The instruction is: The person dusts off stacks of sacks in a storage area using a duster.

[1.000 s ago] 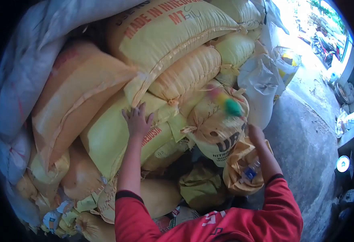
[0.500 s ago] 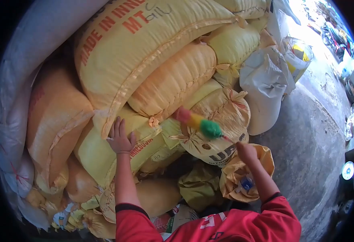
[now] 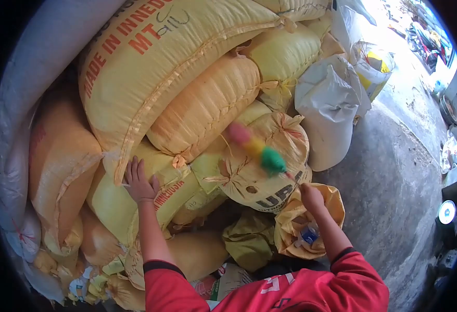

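Note:
My right hand (image 3: 312, 197) is closed around the thin handle of a duster (image 3: 274, 160) with a fluffy pink, yellow and green head, blurred by motion. The duster's head passes over a tied, round-ended sack (image 3: 270, 182) with black lettering. My left hand (image 3: 141, 179) lies with fingers spread on a yellow sack (image 3: 129, 200), beside the low corner of a large sack (image 3: 187, 52) with red print. An orange-tinted sack (image 3: 207, 106) rests just above the duster. Below my right hand stands an open paper-like sack (image 3: 330, 200) with a blue-labelled plastic bottle (image 3: 309, 235) in it.
White sacks (image 3: 326, 104) stand at the right end of the pile, near a white and yellow bag (image 3: 371, 70). Concrete floor (image 3: 390, 171) runs along the right. A round white dial (image 3: 446, 211) sits at the far right. An olive sack (image 3: 249, 244) lies in front of me.
The view has shifted slightly, so the pile sits further left. The duster's head has swung a little over the round-ended sack. My left hand stays on the yellow sack.

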Motion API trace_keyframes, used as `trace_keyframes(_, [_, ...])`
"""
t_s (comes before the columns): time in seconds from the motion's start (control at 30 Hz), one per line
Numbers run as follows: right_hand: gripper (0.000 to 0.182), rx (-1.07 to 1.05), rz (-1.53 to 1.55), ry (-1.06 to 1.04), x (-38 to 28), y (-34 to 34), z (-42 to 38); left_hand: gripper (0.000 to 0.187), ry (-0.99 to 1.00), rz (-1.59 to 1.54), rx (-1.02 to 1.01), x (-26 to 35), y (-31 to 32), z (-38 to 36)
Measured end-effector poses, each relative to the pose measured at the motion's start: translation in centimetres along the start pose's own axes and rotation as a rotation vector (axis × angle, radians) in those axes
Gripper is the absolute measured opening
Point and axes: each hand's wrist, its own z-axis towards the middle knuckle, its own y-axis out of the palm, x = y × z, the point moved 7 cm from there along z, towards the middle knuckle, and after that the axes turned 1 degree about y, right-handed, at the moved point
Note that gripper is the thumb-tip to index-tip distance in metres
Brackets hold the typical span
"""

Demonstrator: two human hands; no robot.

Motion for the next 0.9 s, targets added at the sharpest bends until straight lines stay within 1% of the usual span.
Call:
trace_keyframes(0.03, [0.025,0.003,0.005,0.003,1.1,0.3,0.6,0.055,0.011,-0.008,0.012,0.0,0.1,0.0])
trace_keyframes(0.1, [0.028,0.239,0.358,0.073,4.6,-0.3,2.0,0.055,0.022,-0.017,0.021,0.0,0.2,-0.2])
trace_keyframes(0.13, [0.031,0.317,0.393,0.02,5.1,-0.5,2.5,0.055,0.025,0.001,0.019,0.0,0.1,-0.1])
trace_keyframes(0.17, [0.031,0.319,0.391,0.019,5.8,0.0,2.4,0.054,0.026,0.02,0.018,0.0,0.1,-0.1])
trace_keyframes(0.23, [0.031,0.112,0.769,0.389,5.9,0.4,0.8,0.054,0.018,0.009,0.021,-0.1,0.1,-0.2])
trace_keyframes(0.27, [0.032,0.2,0.713,0.281,6.5,1.1,0.8,0.054,0.014,0.001,0.023,-0.1,0.1,-0.2])
trace_keyframes(0.3, [0.03,0.271,0.591,0.108,7.1,2.1,0.7,0.054,0.0,0.002,0.024,-0.3,0.2,-0.2])
trace_keyframes(0.37, [0.027,0.214,0.564,-0.002,6.6,3.4,-1.6,0.054,0.011,-0.028,0.048,-0.4,0.1,-0.2])
trace_keyframes(0.4, [0.027,0.204,0.557,-0.012,6.9,2.8,-2.6,0.054,-0.002,-0.022,0.044,-0.4,0.0,-0.4])
trace_keyframes(0.47, [0.021,0.212,0.18,-0.091,7.0,-1.0,-4.3,0.054,-0.004,0.005,0.017,-0.3,0.0,-0.1])
trace_keyframes(0.5, [0.017,0.139,0.089,-0.053,8.0,-3.2,-4.3,0.054,-0.017,0.011,0.017,-0.5,0.0,0.0])
trace_keyframes(0.53, [0.017,0.128,-0.162,0.032,10.7,-4.3,-3.9,0.054,-0.012,-0.005,0.019,-0.6,0.1,0.0])
trace_keyframes(0.57, [0.019,0.218,-0.184,0.081,14.1,-4.8,-3.6,0.055,-0.005,-0.023,0.022,-0.6,0.1,-0.2])
trace_keyframes(0.6, [0.021,0.332,-0.055,0.118,14.3,-7.0,-4.5,0.055,-0.016,-0.019,0.023,-0.6,0.0,-0.3])
trace_keyframes(0.67, [0.025,0.506,0.088,0.246,17.5,-8.0,-4.4,0.053,-0.052,0.009,-0.006,-0.7,0.2,-0.3])
trace_keyframes(0.7, [0.027,0.579,0.156,0.308,18.0,-8.7,-4.8,0.053,-0.065,0.01,-0.009,-0.9,0.2,-0.3])
trace_keyframes(0.73, [0.027,0.575,0.146,0.297,17.8,-8.9,-4.9,0.053,-0.054,-0.002,0.003,-0.9,0.2,-0.4])
trace_keyframes(0.8, [0.025,0.666,0.286,0.223,16.5,-9.1,-5.3,0.053,-0.058,-0.012,0.015,-1.0,0.3,-0.4])
trace_keyframes(0.87, [0.02,0.627,0.367,-0.032,10.2,-9.2,-5.4,0.054,-0.039,-0.016,0.03,-0.9,0.1,-0.4])
trace_keyframes(0.9, [0.017,0.56,0.377,-0.134,6.7,-9.1,-5.2,0.054,-0.046,-0.013,0.027,-0.9,0.0,-0.4])
